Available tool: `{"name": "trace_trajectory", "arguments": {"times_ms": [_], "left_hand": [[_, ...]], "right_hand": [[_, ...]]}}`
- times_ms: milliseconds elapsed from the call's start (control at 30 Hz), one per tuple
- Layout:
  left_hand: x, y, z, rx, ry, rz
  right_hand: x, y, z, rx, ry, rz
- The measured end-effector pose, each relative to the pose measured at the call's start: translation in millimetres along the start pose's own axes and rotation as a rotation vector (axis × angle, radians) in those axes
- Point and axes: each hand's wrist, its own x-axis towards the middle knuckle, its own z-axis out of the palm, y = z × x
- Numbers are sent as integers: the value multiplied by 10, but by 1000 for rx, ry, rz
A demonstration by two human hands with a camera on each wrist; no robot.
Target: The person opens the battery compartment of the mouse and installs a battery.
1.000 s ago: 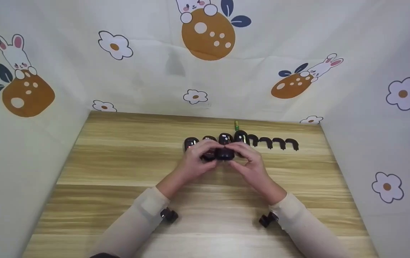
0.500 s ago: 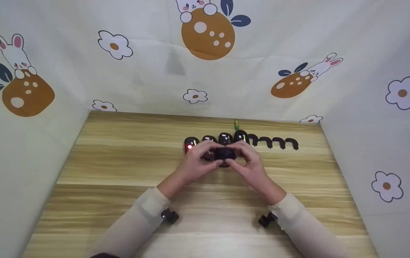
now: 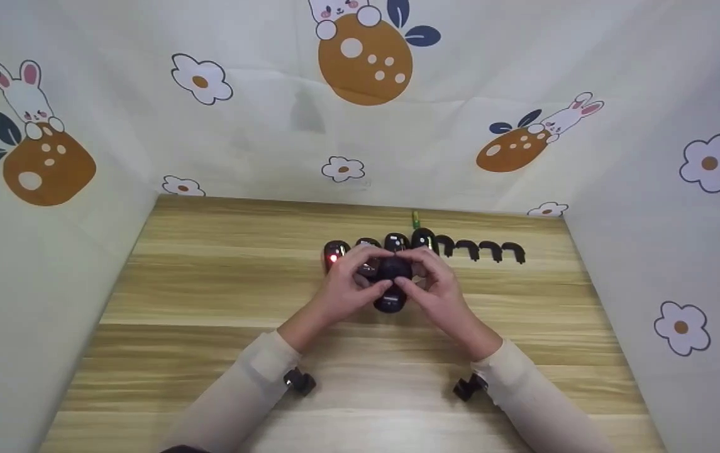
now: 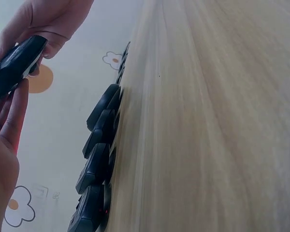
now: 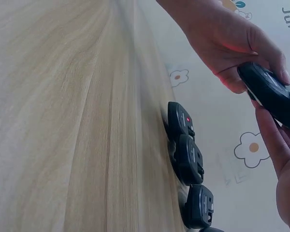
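Both hands hold one black computer mouse (image 3: 393, 269) above the wooden table (image 3: 221, 283), one on each side. The left hand (image 3: 350, 280) has its thumb on the near face and its fingers along the far edge. Mirroring it, the right hand (image 3: 437, 280) pinches the other side with thumb and fingers. Below the thumbs, a rounded dark end (image 3: 390, 301) shows; whether it is a separate part I cannot tell. The left wrist view shows the held mouse (image 4: 19, 65) tilted between the fingers. In the right wrist view, a thumb lies over the mouse (image 5: 268, 92).
Several black mice stand in a row behind the hands; the leftmost mouse (image 3: 336, 251) shows a red light. To the right lie several curved black pieces (image 3: 490, 250). A green battery (image 3: 415, 219) is near the back edge. Patterned cloth (image 3: 259, 145) encloses the table.
The held mouse has turned between the hands, and its lower end now reaches further toward the person. Both hands stay almost in place. The leftmost mouse's red light has become more visible.
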Motion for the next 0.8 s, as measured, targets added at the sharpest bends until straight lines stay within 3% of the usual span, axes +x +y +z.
{"name": "trace_trajectory", "arguments": {"times_ms": [333, 800], "left_hand": [[11, -11, 23, -90, 14, -151], [-4, 5, 36, -155, 5, -210]], "right_hand": [[29, -25, -31, 61, -56, 61], [57, -43, -78, 83, -105, 153]]}}
